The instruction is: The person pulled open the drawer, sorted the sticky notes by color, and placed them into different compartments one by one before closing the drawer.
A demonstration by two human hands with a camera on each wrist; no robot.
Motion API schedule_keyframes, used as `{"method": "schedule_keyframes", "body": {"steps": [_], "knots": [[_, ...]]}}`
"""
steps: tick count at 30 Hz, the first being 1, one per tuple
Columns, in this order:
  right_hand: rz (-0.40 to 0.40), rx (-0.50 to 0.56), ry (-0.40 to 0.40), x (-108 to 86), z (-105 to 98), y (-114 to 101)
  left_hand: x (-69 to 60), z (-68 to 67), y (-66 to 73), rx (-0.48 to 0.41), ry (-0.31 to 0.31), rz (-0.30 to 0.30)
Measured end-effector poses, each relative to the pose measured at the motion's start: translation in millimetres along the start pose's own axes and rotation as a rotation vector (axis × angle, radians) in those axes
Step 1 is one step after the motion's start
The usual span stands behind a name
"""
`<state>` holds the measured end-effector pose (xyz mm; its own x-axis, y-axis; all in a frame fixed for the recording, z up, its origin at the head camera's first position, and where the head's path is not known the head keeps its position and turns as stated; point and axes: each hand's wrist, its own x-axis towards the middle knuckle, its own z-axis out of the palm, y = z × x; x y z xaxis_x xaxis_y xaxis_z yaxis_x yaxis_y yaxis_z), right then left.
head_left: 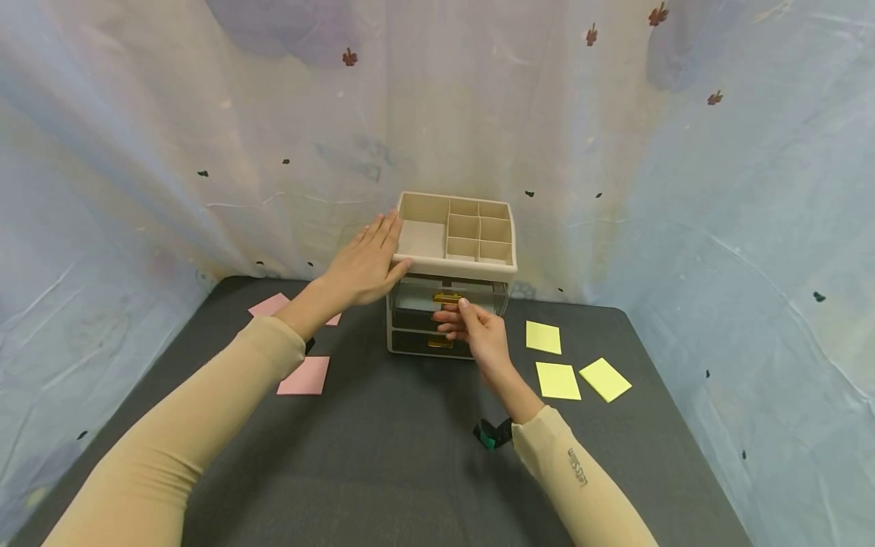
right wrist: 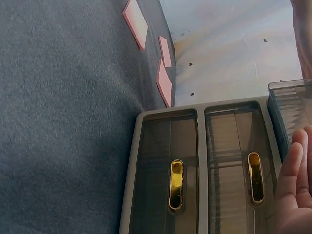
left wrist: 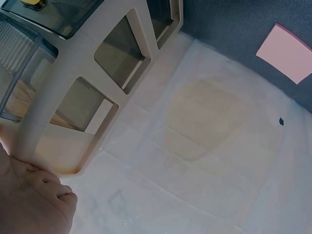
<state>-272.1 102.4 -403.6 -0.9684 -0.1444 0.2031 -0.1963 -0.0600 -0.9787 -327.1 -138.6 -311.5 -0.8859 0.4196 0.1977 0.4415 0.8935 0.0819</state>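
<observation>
A beige desktop organizer [head_left: 454,266] with a compartmented top and three clear, gold-handled drawers stands at the back of the table. My left hand [head_left: 365,258] rests on its upper left edge, fingers extended and thumb along the front rim; in the left wrist view this hand [left wrist: 36,195] touches the organizer's corner. The top drawer [right wrist: 287,100] juts out partway. At its gold handle [head_left: 446,298], my right hand [head_left: 481,334] pinches with thumb and fingers, the fingers just below the handle. The right wrist view shows the lower two drawers [right wrist: 156,141] closed, the right fingers [right wrist: 291,170] beside them.
Three yellow sticky-note pads [head_left: 558,381] lie right of the organizer. Pink pads [head_left: 305,376] lie to its left, partly covered by my left arm. A dark cloth [head_left: 383,456] covers the table, and a patterned curtain [head_left: 451,99] hangs close behind the organizer.
</observation>
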Motion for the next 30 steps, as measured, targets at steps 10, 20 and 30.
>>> {"method": "schedule_keyframes", "body": {"steps": [10,20,30], "knots": [[-0.019,-0.031,0.001,11.0,-2,2,-0.9,0.7,1.2,0.005,0.006,0.001],[-0.033,-0.049,-0.008,21.6,-5,3,-0.8,-0.2,1.2,0.008,0.009,0.006],[-0.045,-0.068,-0.014,28.5,-6,4,-1.0,0.7,0.1,0.002,0.012,0.005]]}}
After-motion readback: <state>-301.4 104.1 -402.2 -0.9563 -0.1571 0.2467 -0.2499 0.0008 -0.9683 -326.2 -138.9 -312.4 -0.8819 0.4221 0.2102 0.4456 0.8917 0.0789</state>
